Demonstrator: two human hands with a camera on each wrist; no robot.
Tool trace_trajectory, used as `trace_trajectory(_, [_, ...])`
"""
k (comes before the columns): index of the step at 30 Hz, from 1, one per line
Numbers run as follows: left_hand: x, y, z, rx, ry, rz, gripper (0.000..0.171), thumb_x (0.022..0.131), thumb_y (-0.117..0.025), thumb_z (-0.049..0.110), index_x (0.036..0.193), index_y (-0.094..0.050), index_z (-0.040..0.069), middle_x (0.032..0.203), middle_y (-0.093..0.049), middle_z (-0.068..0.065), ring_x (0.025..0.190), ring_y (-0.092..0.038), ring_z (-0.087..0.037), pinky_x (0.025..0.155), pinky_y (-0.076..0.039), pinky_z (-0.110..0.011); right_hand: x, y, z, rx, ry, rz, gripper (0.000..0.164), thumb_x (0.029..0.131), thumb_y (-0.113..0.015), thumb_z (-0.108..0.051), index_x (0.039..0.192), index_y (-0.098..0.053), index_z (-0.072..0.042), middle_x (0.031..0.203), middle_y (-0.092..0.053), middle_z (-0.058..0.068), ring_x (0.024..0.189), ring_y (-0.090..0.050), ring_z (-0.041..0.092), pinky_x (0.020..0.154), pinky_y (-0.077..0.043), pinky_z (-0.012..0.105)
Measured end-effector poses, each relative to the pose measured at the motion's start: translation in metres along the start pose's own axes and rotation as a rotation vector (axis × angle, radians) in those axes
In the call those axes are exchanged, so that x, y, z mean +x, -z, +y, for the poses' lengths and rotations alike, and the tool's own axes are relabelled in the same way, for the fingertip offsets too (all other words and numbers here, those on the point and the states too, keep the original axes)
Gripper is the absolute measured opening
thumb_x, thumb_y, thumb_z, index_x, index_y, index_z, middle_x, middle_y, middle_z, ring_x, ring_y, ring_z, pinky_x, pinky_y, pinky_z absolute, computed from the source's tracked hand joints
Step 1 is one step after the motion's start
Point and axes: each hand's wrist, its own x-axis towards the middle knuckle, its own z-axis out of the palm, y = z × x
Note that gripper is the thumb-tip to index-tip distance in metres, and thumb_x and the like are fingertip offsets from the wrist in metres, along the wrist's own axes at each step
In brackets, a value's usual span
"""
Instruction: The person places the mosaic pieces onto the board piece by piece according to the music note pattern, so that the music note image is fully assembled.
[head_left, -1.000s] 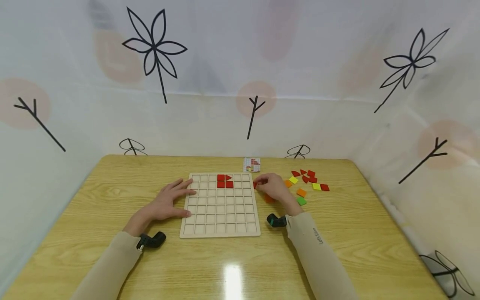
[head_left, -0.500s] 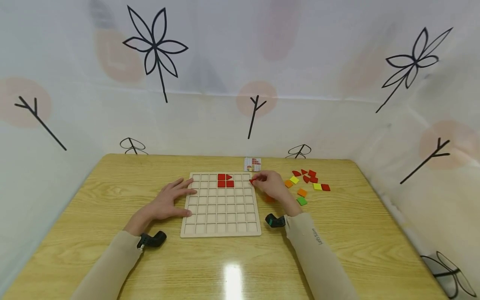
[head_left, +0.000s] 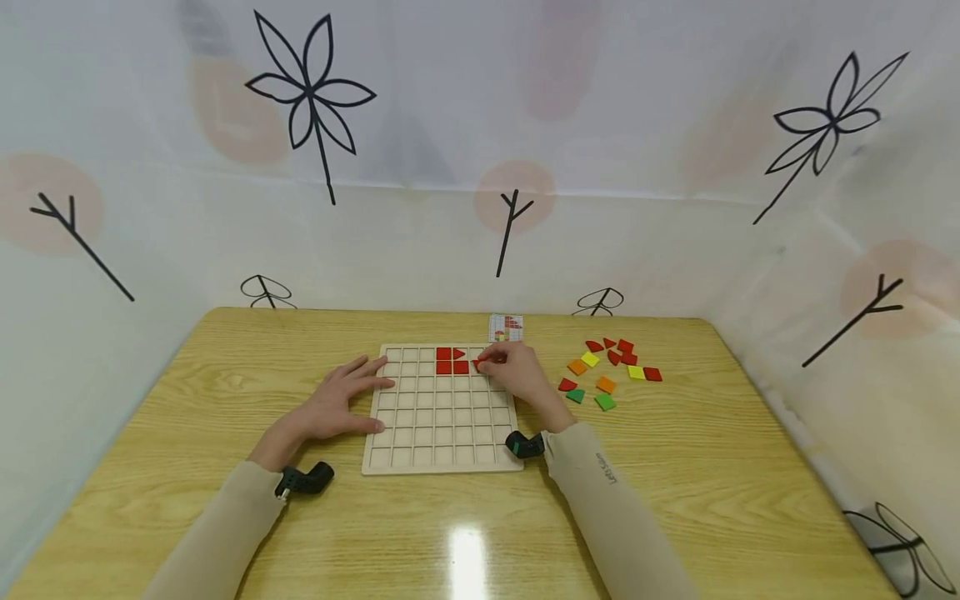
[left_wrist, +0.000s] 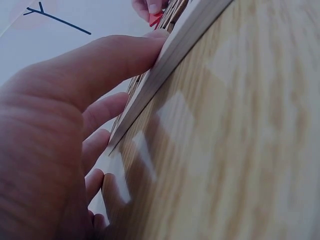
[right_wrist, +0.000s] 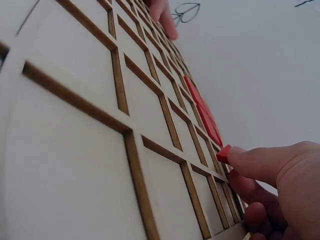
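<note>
A pale wooden grid board [head_left: 423,433] lies on the table. Several red tiles [head_left: 444,367] sit in its upper cells, one of them a triangle. My right hand [head_left: 517,373] pinches a small red tile [right_wrist: 223,153] between thumb and finger, over the board just right of those tiles. In the head view its shape looks triangular, though the fingers cover part of it. On the left edge of the board rests my left hand [head_left: 337,404], fingers spread and fairly straight; its thumb [left_wrist: 125,57] touches the rim in the left wrist view.
Loose tiles lie right of the board: several red ones [head_left: 625,346], yellow [head_left: 590,359], orange [head_left: 606,385] and green [head_left: 605,402]. A small printed card [head_left: 506,327] lies behind the board. A patterned cloth [head_left: 420,242] stands behind the table [head_left: 360,533].
My right hand has moved left from the board's right edge to over its upper cells, carrying the red tile. Red and green tiles it covered now show. The left hand stays put.
</note>
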Motion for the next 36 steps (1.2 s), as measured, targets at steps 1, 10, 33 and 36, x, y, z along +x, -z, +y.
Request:
trace_trajectory(1, [0.0,0.0,0.0,0.002,-0.002,0.001,0.07,0.081,-0.078,0.047,0.142,-0.058,0.017,0.163,-0.027,-0.008,0.149,-0.011,-0.038,0.112,-0.007,-0.067,0.0,-0.001,0.0,-0.002,-0.004,-0.004,0.009,0.093,-0.072,-0.017,0.1,-0.076,-0.011,0.088,-0.067,0.0,0.079,-0.058,0.018,0.072,-0.048,0.034])
trace_trajectory(10, [-0.001,0.002,0.001,-0.007,0.01,-0.004,0.071,0.081,-0.078,0.047,0.142,-0.058,0.017,0.163,-0.026,-0.007,0.15,-0.011,-0.038,0.112,-0.006,-0.067,0.002,-0.008,0.0,-0.041,-0.031,-0.012,0.008,0.094,-0.071,-0.019,0.097,-0.075,-0.013,0.083,-0.063,-0.001,0.075,-0.054,0.018,0.07,-0.044,0.033])
trace_trajectory(33, [0.001,0.0,0.001,-0.01,0.0,-0.003,0.071,0.081,-0.078,0.047,0.141,-0.058,0.017,0.163,-0.026,-0.008,0.149,-0.012,-0.038,0.111,-0.009,-0.068,-0.006,0.015,0.009,0.075,-0.028,0.001,0.018,0.096,-0.068,-0.012,0.112,-0.074,-0.006,0.099,-0.069,0.005,0.085,-0.061,0.021,0.071,-0.049,0.033])
trace_trajectory(36, [0.0,0.0,0.0,-0.01,-0.002,0.001,0.07,0.081,-0.078,0.047,0.141,-0.058,0.016,0.162,-0.027,-0.008,0.149,-0.012,-0.039,0.11,-0.009,-0.069,-0.011,0.029,0.017,0.073,-0.012,0.021,0.02,0.096,-0.066,-0.01,0.114,-0.074,-0.004,0.101,-0.07,0.008,0.087,-0.062,0.022,0.072,-0.05,0.031])
